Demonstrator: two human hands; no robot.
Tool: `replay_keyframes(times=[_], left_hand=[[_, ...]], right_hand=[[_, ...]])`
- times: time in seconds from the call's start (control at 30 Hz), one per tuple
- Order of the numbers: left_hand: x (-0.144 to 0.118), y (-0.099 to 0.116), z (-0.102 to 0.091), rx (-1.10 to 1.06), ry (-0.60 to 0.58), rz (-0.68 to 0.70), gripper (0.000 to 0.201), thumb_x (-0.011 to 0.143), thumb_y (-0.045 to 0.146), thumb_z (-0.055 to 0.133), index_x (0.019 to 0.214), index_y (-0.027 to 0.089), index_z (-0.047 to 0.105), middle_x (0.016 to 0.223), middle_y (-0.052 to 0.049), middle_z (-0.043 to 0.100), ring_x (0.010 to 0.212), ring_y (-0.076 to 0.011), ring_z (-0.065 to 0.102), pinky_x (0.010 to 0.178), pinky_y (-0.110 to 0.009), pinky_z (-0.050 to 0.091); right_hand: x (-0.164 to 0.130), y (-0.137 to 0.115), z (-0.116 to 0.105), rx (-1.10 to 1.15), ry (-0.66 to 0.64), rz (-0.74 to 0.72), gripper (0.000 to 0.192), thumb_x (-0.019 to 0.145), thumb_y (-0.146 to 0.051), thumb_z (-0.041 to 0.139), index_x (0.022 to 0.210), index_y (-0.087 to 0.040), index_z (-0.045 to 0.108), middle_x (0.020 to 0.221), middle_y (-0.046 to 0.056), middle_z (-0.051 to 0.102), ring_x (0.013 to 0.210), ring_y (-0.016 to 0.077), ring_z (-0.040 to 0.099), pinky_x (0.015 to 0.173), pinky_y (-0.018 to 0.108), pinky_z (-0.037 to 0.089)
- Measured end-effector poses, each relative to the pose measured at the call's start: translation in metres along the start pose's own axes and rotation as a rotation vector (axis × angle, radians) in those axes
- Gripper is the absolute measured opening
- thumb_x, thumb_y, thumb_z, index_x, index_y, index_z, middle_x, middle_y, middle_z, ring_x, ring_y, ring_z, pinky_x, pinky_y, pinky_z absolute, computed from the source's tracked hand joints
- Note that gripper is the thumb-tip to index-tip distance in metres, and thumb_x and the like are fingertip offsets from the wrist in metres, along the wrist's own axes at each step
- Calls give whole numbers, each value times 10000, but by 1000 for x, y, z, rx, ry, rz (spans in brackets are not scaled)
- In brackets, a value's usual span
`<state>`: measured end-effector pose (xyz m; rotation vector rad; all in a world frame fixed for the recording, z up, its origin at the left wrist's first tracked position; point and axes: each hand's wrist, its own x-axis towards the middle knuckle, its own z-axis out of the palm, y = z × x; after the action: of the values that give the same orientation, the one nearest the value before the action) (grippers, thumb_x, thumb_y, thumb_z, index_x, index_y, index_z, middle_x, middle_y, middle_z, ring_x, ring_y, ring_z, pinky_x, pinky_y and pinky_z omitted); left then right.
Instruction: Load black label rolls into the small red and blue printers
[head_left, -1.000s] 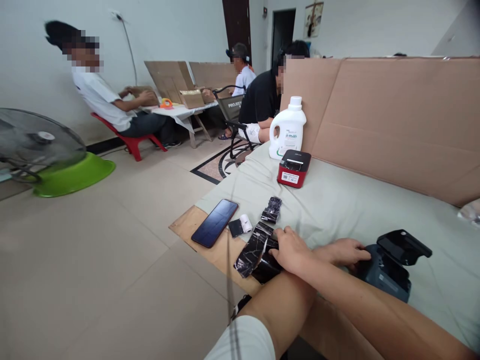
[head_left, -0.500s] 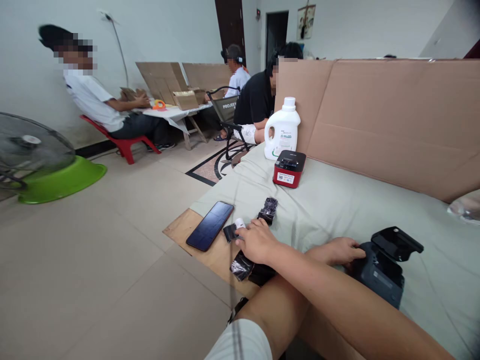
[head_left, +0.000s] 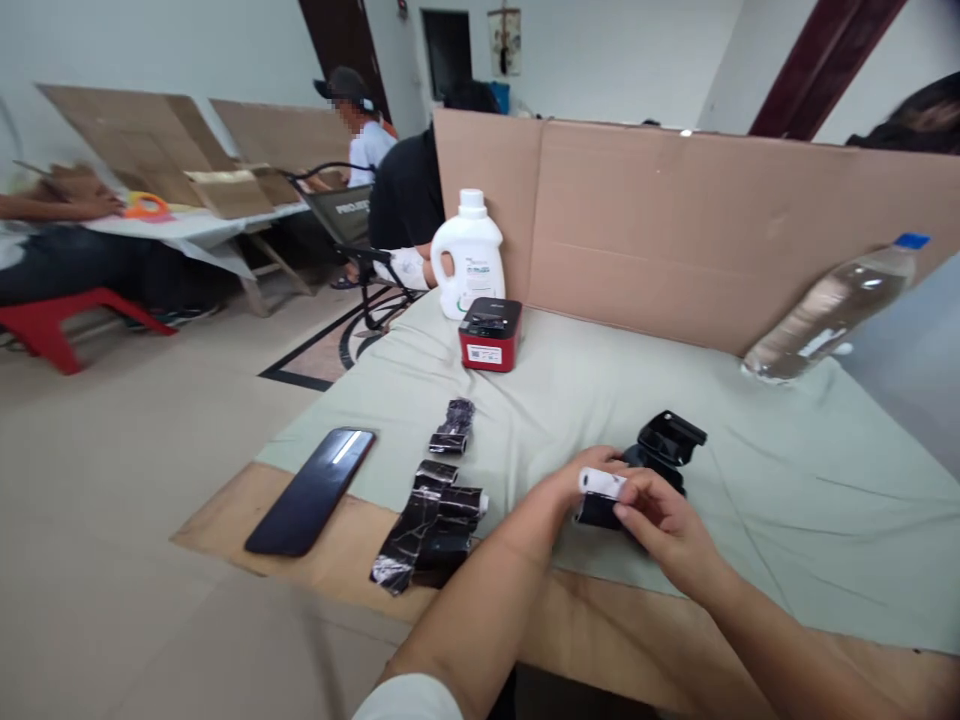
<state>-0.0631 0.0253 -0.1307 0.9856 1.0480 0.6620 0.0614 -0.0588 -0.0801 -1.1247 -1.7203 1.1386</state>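
White-and-black roll [head_left: 600, 505] held up in the right hand [head_left: 664, 520]

At far left a co-worker [head_left: 75, 265] sits on a red stool [head_left: 52, 325]. On the near tabletop [head_left: 600, 625], a dark phone [head_left: 311, 490] lies partly over bare wood, partly over pale cloth [head_left: 615, 365]. Next to it rests a cluster of black-wrapped pieces [head_left: 420, 515]; farther back stand a white jug [head_left: 472, 265] and a red-and-black box [head_left: 491, 340]. The left hand [head_left: 589, 463] comes next, partly hidden behind the roll, so I cannot tell what its grip has hold of. The right hand's grip is closed, thumb and fingers pinching the roll's right end, in front of the left hand. Just behind is a dark device [head_left: 665, 445], flap raised. At right, a blue-capped bottle [head_left: 829, 310] stands before a cardboard panel [head_left: 645, 230]
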Motion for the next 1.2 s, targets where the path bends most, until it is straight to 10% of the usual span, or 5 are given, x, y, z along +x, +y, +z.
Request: replay_keyframes(times=[0.2,0.5,0.67,0.9,1.2], left_hand=[[-1,-1,3,29,-183,5,274,787,221,545,1043,148,608,629,38,555,544,-84,528,556,-189,421],[-7,7,6,63,-148,-8,255,791,212,517,1020,144,606,644,39,535,529,-74,518,535,-183,409],[-5,4,7,98,-139,-7,318,805,222,505,1101,140,589,651,28,544,536,-94,516,535,-199,410],[-12,5,11,622,214,451,344,795,228,551,1135,188,589,1105,-79,621,901,-195,591,877,-322,458],[-22,6,20,748,-12,795,716,560,359,821,1182,188,509,1385,-154,384,1329,-333,322,1099,-495,309]], right_hand=[[-24,38,-47,-172,308,238,314,776,-517,591,893,-232,531,973,62,617,539,118,527,560,311,479],[-13,41,-69,-662,124,16,181,873,-260,406,897,-242,584,1304,78,574,945,213,625,787,377,482],[2,48,-84,-534,80,116,192,855,-326,479,1007,-238,558,861,19,670,549,134,504,585,300,433],[0,63,-72,-240,317,109,314,849,-455,547,1048,-211,550,726,10,626,557,137,484,541,278,399],[-4,89,-58,-136,412,-33,263,889,-454,541,1044,-242,528,1094,82,690,770,180,638,644,313,520]])
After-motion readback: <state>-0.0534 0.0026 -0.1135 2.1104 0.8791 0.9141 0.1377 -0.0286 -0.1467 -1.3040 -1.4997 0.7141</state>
